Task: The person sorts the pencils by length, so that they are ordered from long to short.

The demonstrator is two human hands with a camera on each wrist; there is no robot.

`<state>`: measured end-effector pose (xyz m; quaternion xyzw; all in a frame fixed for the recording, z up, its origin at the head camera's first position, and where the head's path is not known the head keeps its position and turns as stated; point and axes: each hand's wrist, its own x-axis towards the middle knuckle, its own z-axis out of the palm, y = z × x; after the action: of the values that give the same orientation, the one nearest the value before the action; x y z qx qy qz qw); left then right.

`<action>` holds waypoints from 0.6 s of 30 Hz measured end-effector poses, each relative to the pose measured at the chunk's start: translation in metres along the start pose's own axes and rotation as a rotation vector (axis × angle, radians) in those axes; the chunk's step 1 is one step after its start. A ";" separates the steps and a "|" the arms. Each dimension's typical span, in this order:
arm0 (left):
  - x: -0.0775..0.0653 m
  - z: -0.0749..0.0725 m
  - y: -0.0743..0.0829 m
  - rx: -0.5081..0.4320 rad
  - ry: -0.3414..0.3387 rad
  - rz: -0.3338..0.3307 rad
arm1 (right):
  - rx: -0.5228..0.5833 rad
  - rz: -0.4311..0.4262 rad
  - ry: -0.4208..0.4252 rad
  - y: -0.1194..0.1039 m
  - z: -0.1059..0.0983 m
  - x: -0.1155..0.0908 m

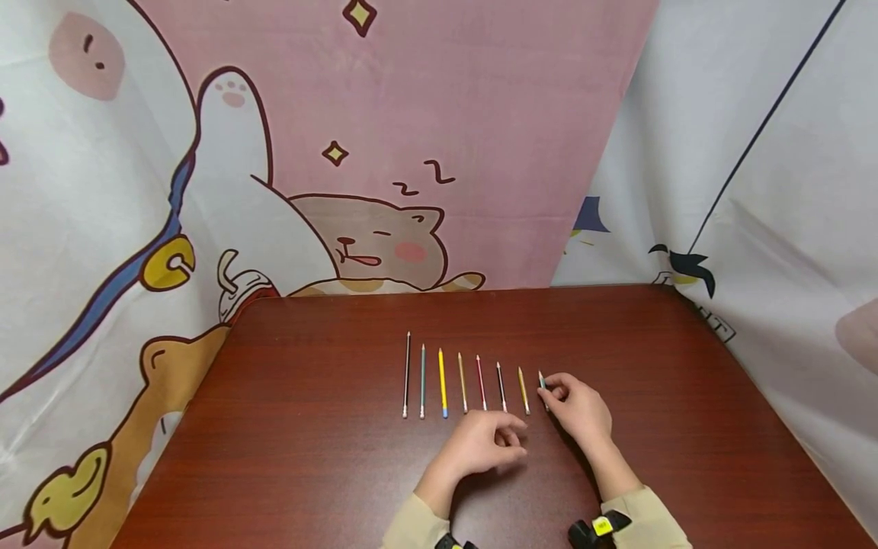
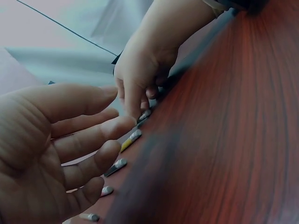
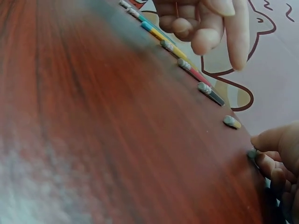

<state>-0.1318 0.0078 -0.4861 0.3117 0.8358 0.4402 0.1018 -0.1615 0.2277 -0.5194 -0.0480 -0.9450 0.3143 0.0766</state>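
Observation:
Several sharpened pencils stand side by side in a row on the dark red-brown table, tips pointing away, longer at the left and shorter to the right. At the right end, my right hand [image 1: 581,409] pinches the short teal pencil [image 1: 541,378] between thumb and fingers; its eraser end [image 3: 252,153] shows in the right wrist view. My left hand [image 1: 478,444] hovers at the near ends of the middle pencils with loosely bent fingers and holds nothing. Nearest to it are the red pencil [image 1: 480,379] and a short black pencil [image 1: 501,383].
Further left lie a long black pencil [image 1: 408,377], a long teal pencil [image 1: 422,381], a yellow pencil [image 1: 442,381] with a blue end and a tan pencil [image 1: 462,380]. A short yellow pencil [image 1: 523,389] lies beside the right hand. A printed cloth [image 1: 514,137] hangs behind the table [image 1: 309,457].

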 end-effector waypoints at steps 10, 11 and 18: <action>-0.016 -0.016 -0.010 -0.038 0.012 0.019 | -0.008 -0.032 0.022 0.001 -0.002 -0.001; -0.019 -0.018 -0.011 -0.045 0.020 0.018 | -0.002 -0.042 0.028 0.001 -0.003 -0.002; -0.037 -0.036 -0.023 0.010 0.133 0.010 | 0.024 -0.134 0.070 -0.002 -0.007 -0.011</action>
<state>-0.1289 -0.0491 -0.4870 0.2866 0.8413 0.4564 0.0425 -0.1499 0.2291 -0.5140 0.0055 -0.9390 0.3179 0.1310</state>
